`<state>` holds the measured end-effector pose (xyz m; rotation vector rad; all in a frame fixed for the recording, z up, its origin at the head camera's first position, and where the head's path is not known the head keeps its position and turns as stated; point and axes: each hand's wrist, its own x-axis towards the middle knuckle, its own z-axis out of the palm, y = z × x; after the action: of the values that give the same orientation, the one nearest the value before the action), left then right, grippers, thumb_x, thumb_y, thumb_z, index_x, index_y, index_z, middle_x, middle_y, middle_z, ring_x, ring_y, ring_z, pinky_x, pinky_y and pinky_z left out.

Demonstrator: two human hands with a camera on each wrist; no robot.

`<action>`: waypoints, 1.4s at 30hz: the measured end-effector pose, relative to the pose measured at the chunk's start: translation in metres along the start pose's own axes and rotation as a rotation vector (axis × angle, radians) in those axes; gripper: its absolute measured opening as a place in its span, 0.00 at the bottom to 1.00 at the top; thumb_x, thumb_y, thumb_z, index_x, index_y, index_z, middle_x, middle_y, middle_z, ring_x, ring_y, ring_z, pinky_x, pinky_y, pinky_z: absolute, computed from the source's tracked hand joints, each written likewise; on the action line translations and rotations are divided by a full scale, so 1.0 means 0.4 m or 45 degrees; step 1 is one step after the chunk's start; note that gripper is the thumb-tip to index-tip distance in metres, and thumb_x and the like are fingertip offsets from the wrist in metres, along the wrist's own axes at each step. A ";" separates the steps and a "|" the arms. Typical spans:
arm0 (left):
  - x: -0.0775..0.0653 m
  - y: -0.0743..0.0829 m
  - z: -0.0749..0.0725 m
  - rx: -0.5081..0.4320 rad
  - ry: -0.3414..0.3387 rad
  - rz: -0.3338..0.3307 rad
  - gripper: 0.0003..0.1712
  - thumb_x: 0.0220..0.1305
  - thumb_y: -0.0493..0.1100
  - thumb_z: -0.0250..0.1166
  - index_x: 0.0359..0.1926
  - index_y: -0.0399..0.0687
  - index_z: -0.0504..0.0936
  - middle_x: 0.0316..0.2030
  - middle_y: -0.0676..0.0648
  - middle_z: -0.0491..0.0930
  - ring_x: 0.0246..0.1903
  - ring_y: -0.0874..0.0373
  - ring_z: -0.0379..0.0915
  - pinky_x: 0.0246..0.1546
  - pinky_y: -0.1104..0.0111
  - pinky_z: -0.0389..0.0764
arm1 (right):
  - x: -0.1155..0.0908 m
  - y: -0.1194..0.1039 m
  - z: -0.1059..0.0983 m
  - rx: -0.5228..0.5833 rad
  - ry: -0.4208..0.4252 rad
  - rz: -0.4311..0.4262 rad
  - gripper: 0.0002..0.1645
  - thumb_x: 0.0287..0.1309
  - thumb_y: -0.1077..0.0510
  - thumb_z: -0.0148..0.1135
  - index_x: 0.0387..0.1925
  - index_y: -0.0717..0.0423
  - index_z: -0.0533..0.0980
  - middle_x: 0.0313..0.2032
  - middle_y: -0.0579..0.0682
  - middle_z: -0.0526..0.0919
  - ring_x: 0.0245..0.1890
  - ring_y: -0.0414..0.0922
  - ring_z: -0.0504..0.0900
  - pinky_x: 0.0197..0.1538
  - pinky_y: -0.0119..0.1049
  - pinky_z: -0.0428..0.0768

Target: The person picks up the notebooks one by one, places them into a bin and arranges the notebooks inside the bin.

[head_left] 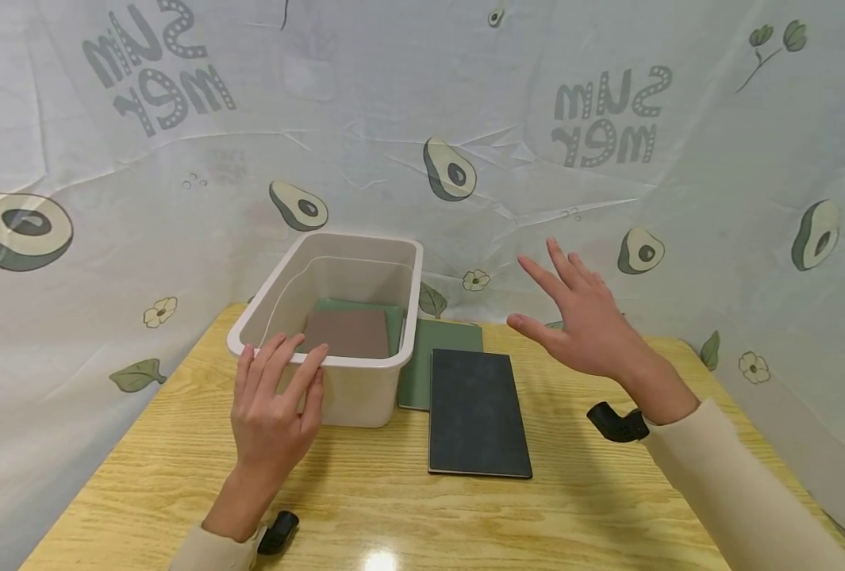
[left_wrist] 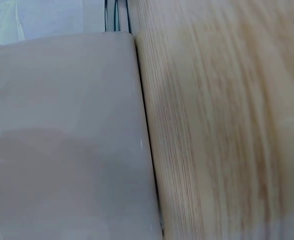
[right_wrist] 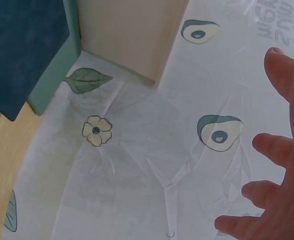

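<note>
Here we are at a pale yellow wood-grain table (head_left: 144, 452), a bright patch of light gleaming at its near edge. Behind it and along both sides we have a whitish, creased cloth (head_left: 365, 95) printed with avocados, leaves, flowers and mirrored "summer" lettering.

On the left half sits our off-white, rounded rectangular bin (head_left: 354, 396), glossy-walled with a broad rim. Inside, we spot a flat brown book (head_left: 347, 333) lying over a green book (head_left: 397, 325). Just right of the bin, a dark navy rectangular book (head_left: 478, 412) lies flat on the table, smooth-covered, faintly mottled, a thin pale line along its near edge. It partly covers a muted green book (head_left: 415, 373) reaching farther back beside the bin.

And the hands! The left hand (head_left: 272, 412) rests its relaxed fingers over the bin's near rim. Over on the right, the right hand (head_left: 582, 321) is raised above the table, fingers spread, holding nothing, well apart from the navy book.
</note>
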<state>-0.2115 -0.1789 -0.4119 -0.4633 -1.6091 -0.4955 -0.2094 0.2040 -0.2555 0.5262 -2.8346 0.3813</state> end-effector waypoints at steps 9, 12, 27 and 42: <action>-0.003 0.001 0.000 -0.002 -0.012 -0.011 0.16 0.77 0.46 0.59 0.49 0.47 0.92 0.50 0.36 0.89 0.55 0.35 0.83 0.73 0.42 0.71 | -0.004 -0.005 0.001 0.003 -0.008 0.010 0.51 0.72 0.34 0.61 0.86 0.37 0.50 0.87 0.55 0.36 0.85 0.71 0.41 0.78 0.78 0.42; -0.002 0.000 0.001 -0.002 -0.010 -0.008 0.16 0.77 0.46 0.59 0.49 0.47 0.92 0.50 0.36 0.89 0.55 0.35 0.83 0.72 0.41 0.72 | -0.005 -0.006 0.004 0.000 -0.010 0.031 0.51 0.72 0.34 0.61 0.86 0.37 0.49 0.87 0.55 0.35 0.85 0.71 0.40 0.78 0.78 0.42; -0.001 -0.002 -0.001 0.005 -0.015 -0.008 0.16 0.76 0.46 0.59 0.49 0.48 0.92 0.51 0.36 0.89 0.55 0.35 0.83 0.70 0.39 0.73 | 0.006 -0.033 0.059 0.080 -0.057 0.064 0.51 0.72 0.35 0.60 0.86 0.38 0.49 0.87 0.58 0.34 0.84 0.75 0.38 0.75 0.82 0.45; 0.002 0.000 -0.002 0.012 -0.032 -0.013 0.17 0.77 0.46 0.58 0.49 0.48 0.92 0.51 0.36 0.89 0.55 0.35 0.83 0.67 0.37 0.73 | -0.018 -0.023 0.221 0.094 -0.160 0.124 0.55 0.70 0.33 0.62 0.87 0.41 0.47 0.86 0.65 0.37 0.82 0.77 0.43 0.73 0.83 0.50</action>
<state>-0.2108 -0.1793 -0.4108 -0.4557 -1.6382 -0.4914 -0.2153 0.1721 -0.3385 0.4420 -2.9852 0.4890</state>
